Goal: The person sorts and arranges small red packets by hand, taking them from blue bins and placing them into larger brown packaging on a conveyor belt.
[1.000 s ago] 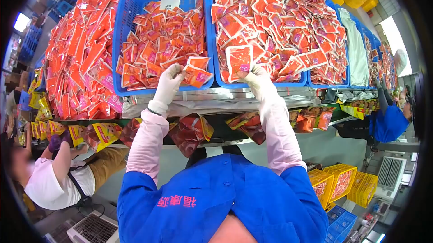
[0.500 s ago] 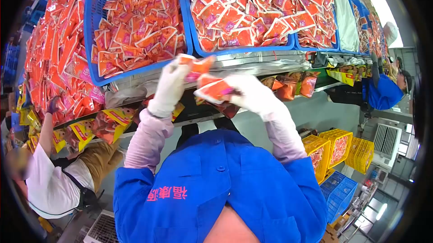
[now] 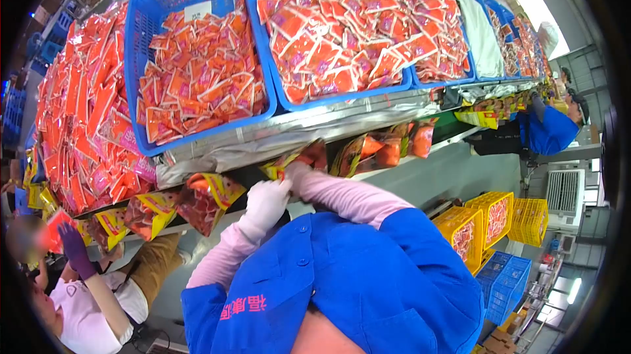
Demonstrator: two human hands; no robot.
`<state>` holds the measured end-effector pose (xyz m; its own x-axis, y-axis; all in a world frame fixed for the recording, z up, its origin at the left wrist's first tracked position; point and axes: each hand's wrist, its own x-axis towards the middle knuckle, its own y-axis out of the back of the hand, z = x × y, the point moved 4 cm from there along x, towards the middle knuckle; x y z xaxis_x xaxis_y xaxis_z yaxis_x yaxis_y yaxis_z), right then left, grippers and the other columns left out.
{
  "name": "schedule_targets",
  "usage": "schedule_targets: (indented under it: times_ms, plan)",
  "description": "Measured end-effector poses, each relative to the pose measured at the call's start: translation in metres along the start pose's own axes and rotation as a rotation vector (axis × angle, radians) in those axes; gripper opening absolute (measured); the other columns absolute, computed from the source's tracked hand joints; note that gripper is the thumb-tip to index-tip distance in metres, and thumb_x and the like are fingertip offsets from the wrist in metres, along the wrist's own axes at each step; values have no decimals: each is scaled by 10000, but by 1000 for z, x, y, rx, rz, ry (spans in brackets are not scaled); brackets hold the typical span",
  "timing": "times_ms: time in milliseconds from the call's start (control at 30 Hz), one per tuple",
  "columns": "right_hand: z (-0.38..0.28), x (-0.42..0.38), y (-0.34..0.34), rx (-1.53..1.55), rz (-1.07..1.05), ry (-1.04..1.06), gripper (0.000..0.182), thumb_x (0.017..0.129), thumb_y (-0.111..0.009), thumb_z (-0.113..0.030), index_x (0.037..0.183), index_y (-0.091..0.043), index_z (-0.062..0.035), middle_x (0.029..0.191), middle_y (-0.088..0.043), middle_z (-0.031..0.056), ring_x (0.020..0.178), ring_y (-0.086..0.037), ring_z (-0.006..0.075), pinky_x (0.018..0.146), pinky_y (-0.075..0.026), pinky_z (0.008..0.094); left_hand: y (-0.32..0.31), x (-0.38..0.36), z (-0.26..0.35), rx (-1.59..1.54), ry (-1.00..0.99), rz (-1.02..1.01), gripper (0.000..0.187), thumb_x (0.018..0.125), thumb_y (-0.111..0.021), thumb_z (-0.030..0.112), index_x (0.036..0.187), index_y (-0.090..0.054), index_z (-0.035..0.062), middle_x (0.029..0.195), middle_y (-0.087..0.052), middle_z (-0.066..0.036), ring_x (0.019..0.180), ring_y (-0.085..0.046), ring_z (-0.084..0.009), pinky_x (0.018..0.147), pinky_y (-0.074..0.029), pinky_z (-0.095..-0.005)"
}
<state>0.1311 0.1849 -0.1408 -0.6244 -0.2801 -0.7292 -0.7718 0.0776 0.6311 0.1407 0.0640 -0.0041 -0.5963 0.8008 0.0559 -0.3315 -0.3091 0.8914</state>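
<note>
Yellow-red pouch (image 3: 284,165) pinched between both gloved hands: left hand (image 3: 265,200); right hand (image 3: 297,171); pouch print unreadable.

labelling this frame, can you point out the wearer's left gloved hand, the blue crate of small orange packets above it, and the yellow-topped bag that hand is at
left hand (image 3: 266,200): head view, back of the white glove.
blue crate (image 3: 205,133): head view, its front rim.
yellow-topped bag (image 3: 279,167): head view, its yellow upper edge.

An open yellow-and-red bag (image 3: 284,165) hangs at the shelf's front edge, mouth tilted toward the person. The orange packets inside it are mostly hidden; only an orange corner (image 3: 314,153) shows.
</note>
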Motion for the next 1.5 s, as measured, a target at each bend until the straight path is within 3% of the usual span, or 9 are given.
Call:
schedule_targets:
  times_ms: [200,300,433,733,833,1100,1267,1333,1500]
  plan:
    - [-8,-161,150,236,323,215,267,827,-640,-231,1039,-730,-96,1034,-719,169,965,-685,338,857,-531,432,52,-27,-21,-526,333,157,194,869,-648,58,1056,-695,75,847,-693,-129,774,-692,-255,743,-537,-353]
    - [96,-146,199,283,948,-198,338,850,-706,-287,1126,-694,-91,1008,-711,181,968,-682,351,860,-542,432,73,-35,-28,-998,494,316,116,983,-609,55,1061,-677,3,967,-708,-33,859,-638,-113,793,-499,-250]
    - [193,-68,178,332,1002,-365,677,749,-817,-255,1340,-538,-80,1107,-694,219,1069,-671,372,951,-519,470,96,-9,-1,-1438,526,521,144,1018,-585,87,1086,-680,3,968,-695,-20,911,-610,-63,799,-497,-250]
    - [162,-153,190,199,1303,-46,128,841,-667,-126,956,-651,-70,880,-674,170,838,-664,367,796,-527,459,-11,90,80,-261,-205,81,270,792,-765,199,1012,-691,60,1005,-685,-130,963,-656,-299,874,-518,-422]
    - [112,-230,192,698,845,-17,117,857,-658,-149,904,-630,-46,789,-626,183,770,-652,362,715,-515,450,2,68,74,-118,-175,108,268,784,-756,256,981,-698,84,984,-692,-76,1032,-638,-270,1021,-443,-451]
    - [19,-89,48,34,-2,-102,246,861,-618,-243,1046,-739,-135,1012,-758,119,940,-735,292,825,-577,436,1,36,38,36,-322,120,24,757,-624,129,741,-640,139,704,-593,-18,806,-650,-194,1094,-402,-561]
    - [19,13,-32,246,-24,179,349,851,-660,-328,1161,-739,-189,1150,-735,134,1014,-705,361,934,-539,425,7,14,16,58,-264,-23,33,746,-680,142,743,-651,126,756,-625,-32,838,-638,-230,1081,-409,-506]
    - [-9,-94,85,172,-102,169,254,864,-641,-268,1018,-766,-111,1050,-739,159,980,-712,333,874,-549,437,47,19,0,-62,-182,117,73,733,-715,139,775,-660,119,813,-647,-48,877,-637,-253,1058,-415,-508]
    - [100,-120,227,37,1019,-34,365,808,-743,-191,1154,-679,-94,1072,-708,149,1050,-669,315,905,-525,444,105,86,-107,132,77,594,234,786,-748,159,987,-661,73,1004,-661,-132,1027,-612,-342,927,-451,-455]
